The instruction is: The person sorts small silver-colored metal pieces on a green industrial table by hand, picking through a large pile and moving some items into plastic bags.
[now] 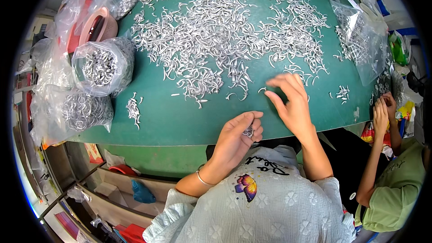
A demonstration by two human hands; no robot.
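Many small, curved, silvery metal pieces (216, 24) lie spread over the green table (166, 128). Near the table's front edge, my left hand (238, 135) is closed with its fingers curled around several of these pieces (248, 131), partly hidden by the palm and fingers. My right hand (292, 101) hovers over the table to the right, its thumb and fingers apart. A single curved metal piece (262, 89) is just beyond the thumb tip; I see nothing held in that hand.
Clear plastic bags (103, 67) full of similar pieces stand at the left, near a pink basket (107, 26). Another bag (360, 40) is at the right. Small piles (133, 110) lie near the left edge. A co-worker in a green shirt (396, 184) sits at the right, hands at the table edge.
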